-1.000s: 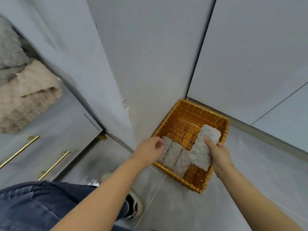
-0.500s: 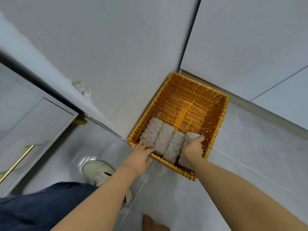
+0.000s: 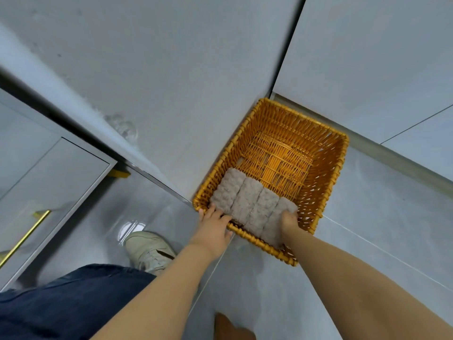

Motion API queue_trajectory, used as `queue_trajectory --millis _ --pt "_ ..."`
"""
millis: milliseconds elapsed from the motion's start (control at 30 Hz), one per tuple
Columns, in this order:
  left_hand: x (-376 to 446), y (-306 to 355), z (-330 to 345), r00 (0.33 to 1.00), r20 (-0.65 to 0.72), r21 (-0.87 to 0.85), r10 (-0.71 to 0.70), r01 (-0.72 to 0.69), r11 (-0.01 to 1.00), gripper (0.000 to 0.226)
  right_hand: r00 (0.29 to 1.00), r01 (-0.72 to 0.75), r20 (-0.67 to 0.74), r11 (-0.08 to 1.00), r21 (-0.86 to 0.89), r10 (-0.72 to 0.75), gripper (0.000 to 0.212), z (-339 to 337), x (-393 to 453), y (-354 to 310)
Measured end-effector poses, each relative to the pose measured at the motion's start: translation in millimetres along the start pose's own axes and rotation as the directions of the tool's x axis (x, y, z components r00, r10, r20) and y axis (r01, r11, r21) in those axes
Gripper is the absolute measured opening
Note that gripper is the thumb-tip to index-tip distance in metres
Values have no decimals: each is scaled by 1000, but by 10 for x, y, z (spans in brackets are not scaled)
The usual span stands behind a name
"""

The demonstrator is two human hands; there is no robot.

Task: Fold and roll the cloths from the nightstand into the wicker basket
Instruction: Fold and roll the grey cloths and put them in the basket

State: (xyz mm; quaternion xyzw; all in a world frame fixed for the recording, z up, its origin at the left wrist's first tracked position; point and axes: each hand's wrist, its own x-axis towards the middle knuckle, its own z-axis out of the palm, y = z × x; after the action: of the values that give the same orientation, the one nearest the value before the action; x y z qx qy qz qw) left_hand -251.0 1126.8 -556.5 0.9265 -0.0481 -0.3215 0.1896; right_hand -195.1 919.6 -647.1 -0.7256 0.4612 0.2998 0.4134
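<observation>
Wicker basket (image 3: 326, 168): orange weave, rectangular, on the grey tiled floor (image 3: 367, 217) in a corner, against the wall panels (image 3: 196, 57) on two sides.
Rolled cloths (image 3: 245, 202): four grey, nubbly rolls, side by side and touching, in a row along the basket's near wall; far half of basket bottom bare.
Left hand (image 3: 212, 224): at near left corner of basket, fingers reaching over the rim, tips touching the leftmost roll (image 3: 226, 191); fingers fairly straight, nothing gripped.
Right hand (image 3: 289, 218): inside basket, on the rightmost roll (image 3: 274, 224); fingers hidden behind the hand, grip cannot be told.
Nightstand (image 3: 49, 180): grey drawer front, gold bar handle (image 3: 24, 238), at left edge.
Person: dark blue trouser leg (image 3: 73, 303), pale sneaker (image 3: 149, 251) on floor.
</observation>
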Motion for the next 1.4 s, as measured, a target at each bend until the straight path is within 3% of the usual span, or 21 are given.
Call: queue_trajectory --millis 100,200,267,333,433,500,600,667,800,900,1000,1067,1133,1200,1267,1300,1400 --pt "-1 11 7 1000 -16 2 -8 8 1000 46 998 68 13 968 -241 -67 54 115 279 130" --pt "-6 11 12 1000 -20 -14 -10 10 1000 46 992 67 -85 969 -237 -90 46 114 39 20" --pt "-10 16 -1 1000 -14 -22 -14 13 1000 46 985 94 -136 989 -117 -110 47 110 -48 -22" --pt "-11 24 -14 1000 -10 -18 -13 13 1000 46 986 101 -103 963 -248 -130 53 84 -64 -9" --pt "-17 33 -23 1000 -13 -15 -13 12 1000 45 968 142 -128 897 -419 -214 60 30 -49 -45" --pt "-23 30 -19 1000 -16 -16 -12 12 1000 46 909 192 -234 844 -500 -345 69 -34 -62 -87" --pt "-30 26 -11 1000 -20 -14 -14 14 1000 46 860 272 -159 699 -661 -485 77 -117 -144 -160" --pt "-27 30 -10 999 -30 -15 -12 11 1000 45 887 290 -91 700 -653 -453 76 -132 -206 -204" --pt "-19 33 -3 999 -40 -23 -17 16 1000 45 969 196 -70 913 -357 -236 82 -99 -210 -92" --pt "-17 32 5 999 -38 -21 -19 19 1000 45 985 167 16 933 -318 -171 92 16 -253 44" --pt "6 38 -12 999 -43 -76 -31 27 997 43 992 109 -40 968 -226 -121 91 121 -293 12" --pt "21 35 -20 998 -46 -113 -37 32 993 41 985 96 -111 956 -276 -131 91 106 -305 -33" --pt "13 32 -29 998 -46 -111 -33 28 993 41 942 246 -94 853 -460 -323 95 12 -327 -35" --pt "0 25 -27 999 -43 -92 -28 24 995 42 851 415 71 584 -697 -520 103 -112 -300 -20" --pt "-9 25 -28 999 -48 -75 -25 21 997 43 825 460 291 275 -844 -484 116 -205 -221 -16" --pt "-13 30 -28 999 -45 -70 -23 20 997 43 844 454 351 193 -870 -405 121 -232 -184 -12" --pt "-13 29 -26 999 -30 -66 -21 19 998 44 899 403 362 141 -904 -247 127 -213 -94 -11"
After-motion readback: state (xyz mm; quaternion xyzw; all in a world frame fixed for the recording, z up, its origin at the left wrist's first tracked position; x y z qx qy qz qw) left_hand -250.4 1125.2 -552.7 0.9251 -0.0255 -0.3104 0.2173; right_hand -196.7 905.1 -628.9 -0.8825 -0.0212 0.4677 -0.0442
